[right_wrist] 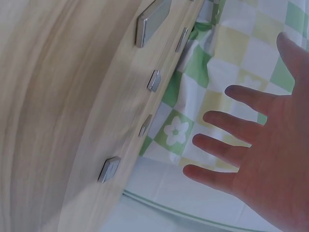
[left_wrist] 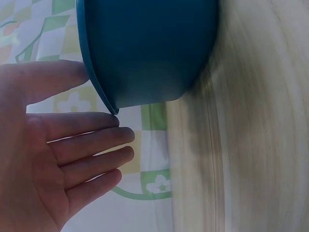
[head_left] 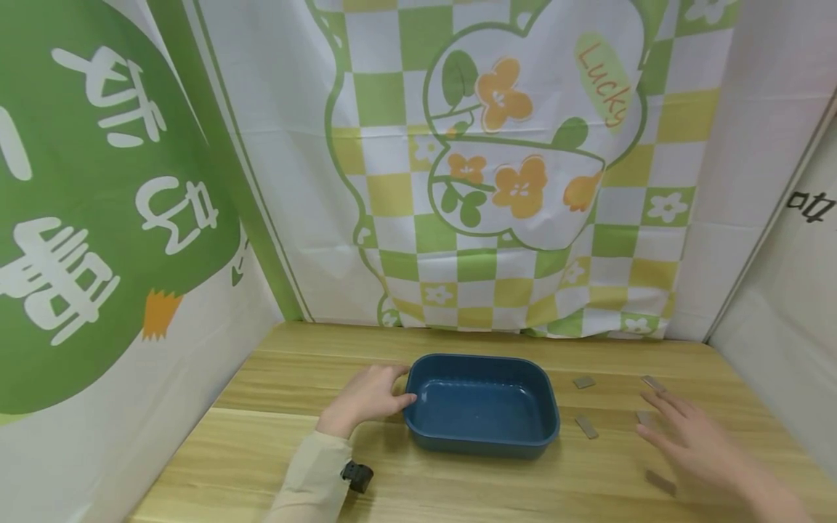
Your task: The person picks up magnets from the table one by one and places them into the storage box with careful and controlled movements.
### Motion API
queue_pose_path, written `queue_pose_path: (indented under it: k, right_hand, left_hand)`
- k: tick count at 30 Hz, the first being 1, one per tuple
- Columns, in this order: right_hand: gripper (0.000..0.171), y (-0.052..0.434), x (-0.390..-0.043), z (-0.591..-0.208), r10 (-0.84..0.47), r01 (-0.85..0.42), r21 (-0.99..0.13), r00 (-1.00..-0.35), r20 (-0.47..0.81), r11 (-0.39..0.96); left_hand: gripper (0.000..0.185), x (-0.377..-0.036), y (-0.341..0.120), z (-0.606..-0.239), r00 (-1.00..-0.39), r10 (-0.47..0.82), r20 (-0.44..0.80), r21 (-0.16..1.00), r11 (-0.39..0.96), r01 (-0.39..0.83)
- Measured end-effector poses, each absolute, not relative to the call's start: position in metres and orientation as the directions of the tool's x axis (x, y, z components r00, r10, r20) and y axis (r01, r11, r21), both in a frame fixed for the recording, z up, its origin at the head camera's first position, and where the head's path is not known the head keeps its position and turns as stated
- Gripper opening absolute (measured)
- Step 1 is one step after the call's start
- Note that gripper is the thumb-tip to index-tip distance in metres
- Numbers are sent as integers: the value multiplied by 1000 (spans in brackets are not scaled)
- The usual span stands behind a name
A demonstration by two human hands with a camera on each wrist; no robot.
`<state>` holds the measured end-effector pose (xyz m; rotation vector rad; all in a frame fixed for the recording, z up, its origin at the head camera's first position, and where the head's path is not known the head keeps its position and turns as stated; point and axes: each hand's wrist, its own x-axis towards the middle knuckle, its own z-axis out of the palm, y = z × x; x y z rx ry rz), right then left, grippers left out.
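Note:
A dark blue rectangular tray (head_left: 484,407) sits empty in the middle of the wooden table (head_left: 248,450). My left hand (head_left: 374,394) lies flat against the tray's left end, fingers straight, thumb touching the rim. The left wrist view shows the same open palm (left_wrist: 72,159) next to the tray (left_wrist: 145,48). My right hand (head_left: 683,434) hovers, fingers spread, above several small grey metal plates (head_left: 586,426) to the right of the tray, holding nothing. In the right wrist view the spread fingers (right_wrist: 227,125) float clear of the plates (right_wrist: 153,80).
Printed green and white cloth (head_left: 497,167) hangs as walls behind and on both sides of the table. The plates lie scattered between the tray and the table's right edge, one of them (head_left: 660,482) near the front. A black wrist strap (head_left: 357,476) shows at my left sleeve.

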<state>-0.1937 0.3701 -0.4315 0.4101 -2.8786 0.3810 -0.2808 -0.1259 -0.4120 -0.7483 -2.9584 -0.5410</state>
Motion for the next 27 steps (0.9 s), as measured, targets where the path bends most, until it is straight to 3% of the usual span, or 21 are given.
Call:
queue_pose_path:
  k: [27]
  right_hand:
    - [60, 397, -186, -442, -209, -270, -268, -949, 235, 925]
  left_hand:
    - [58, -283, -125, -414, -909, 405, 101, 379, 828, 412]
